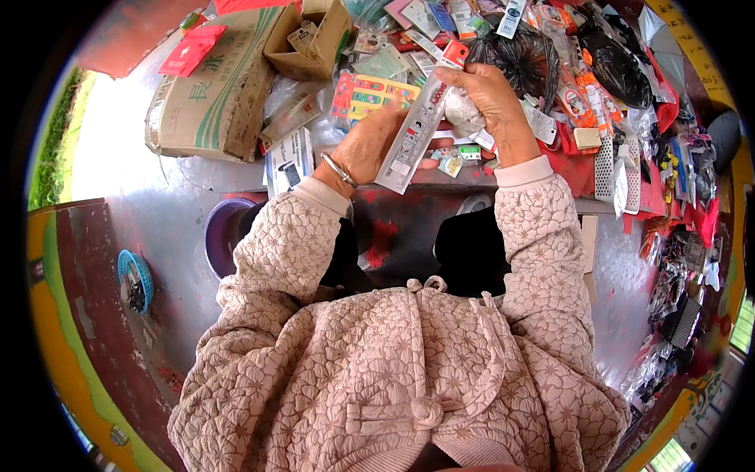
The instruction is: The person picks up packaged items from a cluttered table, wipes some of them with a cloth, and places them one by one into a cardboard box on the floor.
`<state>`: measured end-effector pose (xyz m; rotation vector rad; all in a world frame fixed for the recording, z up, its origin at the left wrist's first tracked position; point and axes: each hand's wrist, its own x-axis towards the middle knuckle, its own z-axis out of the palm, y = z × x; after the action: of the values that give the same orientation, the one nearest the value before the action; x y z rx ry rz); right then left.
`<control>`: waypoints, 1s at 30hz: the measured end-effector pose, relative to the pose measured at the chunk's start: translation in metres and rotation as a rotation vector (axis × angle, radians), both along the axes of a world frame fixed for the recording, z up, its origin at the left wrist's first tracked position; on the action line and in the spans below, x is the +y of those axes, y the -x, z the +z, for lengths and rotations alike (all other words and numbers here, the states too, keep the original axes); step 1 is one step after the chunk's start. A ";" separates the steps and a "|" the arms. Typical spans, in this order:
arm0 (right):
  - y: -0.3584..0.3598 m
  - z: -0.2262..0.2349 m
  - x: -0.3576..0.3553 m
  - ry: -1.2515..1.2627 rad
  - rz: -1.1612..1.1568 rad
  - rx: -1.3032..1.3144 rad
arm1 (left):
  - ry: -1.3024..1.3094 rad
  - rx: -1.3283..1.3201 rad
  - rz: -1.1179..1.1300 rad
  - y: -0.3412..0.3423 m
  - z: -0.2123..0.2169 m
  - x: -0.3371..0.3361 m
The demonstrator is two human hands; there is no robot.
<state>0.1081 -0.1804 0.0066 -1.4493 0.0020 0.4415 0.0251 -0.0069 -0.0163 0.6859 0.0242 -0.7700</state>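
Observation:
A long narrow flat package (410, 135), silver-white with a red top end, slants between my two hands above the cluttered table. My left hand (371, 143), with a bangle at its wrist, grips the lower part; some of its fingers pass behind the package. My right hand (494, 96) holds the upper end, its thumb near the red top. Against the right palm sits a crumpled whitish lump (464, 112), whose kind I cannot make out. A yellow and red card of small colourful items (370, 96) lies just beyond my left hand.
A large cardboard box (208, 94) bearing a red packet (193, 51) stands at left, beside an open carton (311, 35). Black plastic bags (527, 67) and many small packages fill the far right. A purple basin (222, 240) and blue basket (135, 281) sit lower left.

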 end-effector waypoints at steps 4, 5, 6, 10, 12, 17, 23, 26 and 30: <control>-0.013 -0.007 -0.004 0.467 -0.312 -0.316 | -0.081 -0.102 0.091 0.000 0.000 -0.007; -0.017 -0.007 -0.004 0.352 -0.400 -0.388 | -0.078 -0.082 0.128 0.000 -0.006 -0.008; -0.023 -0.007 -0.006 0.235 -0.488 -0.457 | -0.002 -0.082 0.171 -0.003 -0.015 -0.009; 0.001 0.000 0.028 0.210 -0.432 -0.638 | -0.101 0.083 0.221 -0.005 -0.019 -0.017; -0.001 -0.049 0.041 0.476 -0.212 -0.738 | -0.020 0.137 0.198 -0.013 -0.035 -0.011; 0.043 -0.053 0.074 0.439 -0.214 -0.816 | 0.263 0.165 0.344 -0.031 -0.053 0.027; 0.080 -0.039 0.083 0.361 0.033 -0.741 | 0.214 0.136 0.457 -0.027 -0.041 0.028; 0.071 -0.043 0.070 0.399 0.281 -0.730 | 0.003 0.052 0.536 -0.030 -0.037 0.029; 0.007 -0.054 0.002 0.694 -0.046 -0.510 | 0.139 0.011 0.427 -0.036 -0.033 0.023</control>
<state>0.1009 -0.1780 -0.0479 -2.2091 -0.2402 0.0076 0.0614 0.0163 -0.0492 0.5196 0.1226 -0.3610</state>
